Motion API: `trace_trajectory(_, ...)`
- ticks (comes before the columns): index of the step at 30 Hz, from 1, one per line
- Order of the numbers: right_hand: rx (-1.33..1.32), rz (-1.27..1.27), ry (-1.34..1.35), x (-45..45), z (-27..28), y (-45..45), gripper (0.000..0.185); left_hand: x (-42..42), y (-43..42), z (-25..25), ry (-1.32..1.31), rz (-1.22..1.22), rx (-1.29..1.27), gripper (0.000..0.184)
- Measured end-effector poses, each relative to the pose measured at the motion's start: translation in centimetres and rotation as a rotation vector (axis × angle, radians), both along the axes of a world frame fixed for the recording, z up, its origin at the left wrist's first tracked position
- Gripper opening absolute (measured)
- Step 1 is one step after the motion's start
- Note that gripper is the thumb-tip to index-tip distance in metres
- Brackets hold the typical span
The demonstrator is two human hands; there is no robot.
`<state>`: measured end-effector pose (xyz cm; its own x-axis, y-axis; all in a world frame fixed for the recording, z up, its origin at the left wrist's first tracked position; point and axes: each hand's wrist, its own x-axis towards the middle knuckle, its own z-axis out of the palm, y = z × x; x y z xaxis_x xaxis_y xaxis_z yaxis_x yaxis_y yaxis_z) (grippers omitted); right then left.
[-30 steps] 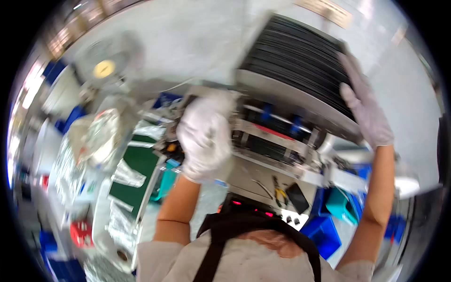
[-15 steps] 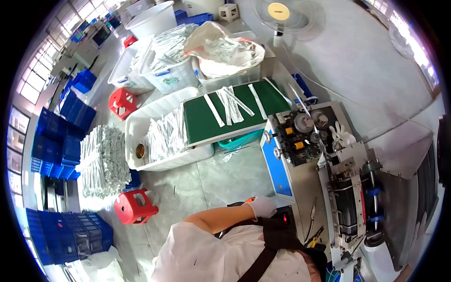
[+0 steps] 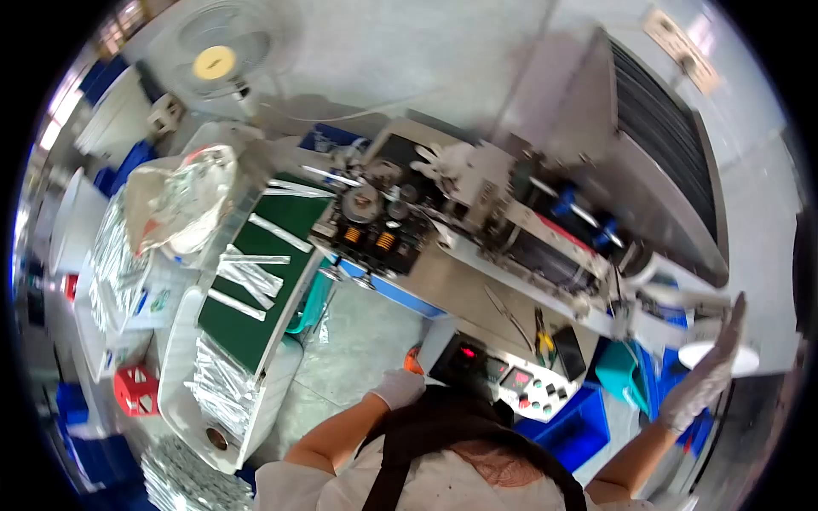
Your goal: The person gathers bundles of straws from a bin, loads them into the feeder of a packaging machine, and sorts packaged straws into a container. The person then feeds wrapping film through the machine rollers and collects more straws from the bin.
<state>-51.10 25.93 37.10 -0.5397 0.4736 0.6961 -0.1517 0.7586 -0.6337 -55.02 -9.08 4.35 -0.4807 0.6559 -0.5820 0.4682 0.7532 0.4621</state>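
Observation:
My left hand, in a white glove, is low in front of my apron, beside an orange part and the control box with its lit red display. Its fingers look curled in; whatever they hold is hidden. Out at the right, my right hand, also gloved, has its fingers stretched and holds nothing. Near it is a white disc at the end of the machine. Pliers, a black phone-like object and tweezers-like tool lie on the machine's table.
A green conveyor belt with white wrapped strips stands at the left, above a white tub of more strips. Blue bins sit below the table's right end. A fan, an open sack and a red stool are farther left.
My left hand has come down from the machine to near my apron. My right hand has left the black ribbed panel and moved lower. The view turned left, then back toward the machine.

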Motion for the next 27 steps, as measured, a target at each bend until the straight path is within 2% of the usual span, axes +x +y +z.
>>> trace_trajectory(1,0.031,-0.038,-0.006,2.1,-1.7,0.6,0.07,0.5,-0.2,0.1,0.038,-0.071,-0.045,0.027)
trace_trajectory(3,0.103,-0.166,-0.225,5.0,-2.7,-2.9,0.072,1.0,-0.2,-0.1,0.062,-0.146,-0.02,0.026)
trace_trajectory(5,-0.055,-0.237,-0.199,7.6,-5.3,-3.6,0.069,1.0,0.2,-0.1,0.19,-0.215,0.094,0.025)
trace_trajectory(7,-0.17,-0.177,-0.28,10.6,-7.9,-4.3,0.066,1.6,0.8,-0.2,0.184,-0.235,0.049,0.023)
trace_trajectory(10,-0.437,-0.2,-0.402,15.0,-12.5,-6.6,0.034,3.8,0.2,-0.9,0.188,-0.248,0.059,0.02)
trace_trajectory(11,-0.496,-0.217,-0.473,16.8,-15.5,-7.0,0.032,4.2,-0.1,-0.6,0.136,-0.259,0.093,0.021)
trace_trajectory(13,-0.542,-0.052,-0.582,20.4,-20.4,-9.3,0.026,4.9,-0.9,-0.7,0.086,-0.352,0.115,0.022)
trace_trajectory(14,-0.76,0.131,-0.273,22.0,-24.1,-11.5,0.033,5.6,-1.7,-1.2,0.056,-0.315,0.097,0.021)
trace_trajectory(15,-0.59,0.111,-0.558,22.8,-23.6,-13.3,0.032,6.2,-2.4,-1.6,0.025,-0.28,0.076,0.021)
trace_trajectory(16,-0.629,0.099,-0.59,24.2,-27.1,-16.0,0.029,6.6,-2.9,-1.7,0.027,-0.36,0.054,0.021)
trace_trajectory(17,-0.708,0.15,-0.768,24.2,-22.8,-17.3,0.027,6.9,-3.6,-1.6,-0.041,-0.357,0.072,0.02)
trace_trajectory(18,-0.685,0.118,-0.806,25.9,-24.8,-19.3,0.027,7.2,-3.9,-1.4,-0.117,-0.368,0.085,0.02)
trace_trajectory(19,-0.67,0.068,-0.851,27.3,-27.0,-21.5,0.028,7.2,-3.8,-1.2,-0.135,-0.489,0.057,0.02)
trace_trajectory(20,-0.749,-0.052,-0.815,28.6,-27.1,-22.6,0.028,7.5,-3.0,-0.7,-0.153,-0.459,0.079,0.021)
trace_trajectory(22,-0.905,-0.063,-0.831,30.7,-27.2,-24.0,0.033,7.3,-2.0,-2.1,-0.291,-0.411,0.083,0.029)
trace_trajectory(23,-0.977,-0.161,-0.823,31.7,-27.4,-24.7,0.035,7.5,-1.0,-2.7,-0.328,-0.528,0.044,0.029)
trace_trajectory(26,-1.093,-0.415,-0.876,34.3,-28.5,-26.6,0.034,7.8,2.8,-5.3,-0.095,-0.865,-0.065,0.035)
trace_trajectory(27,-1.164,-0.552,-0.832,34.9,-28.8,-27.8,0.034,8.2,3.5,-7.0,-0.119,-0.917,-0.082,0.035)
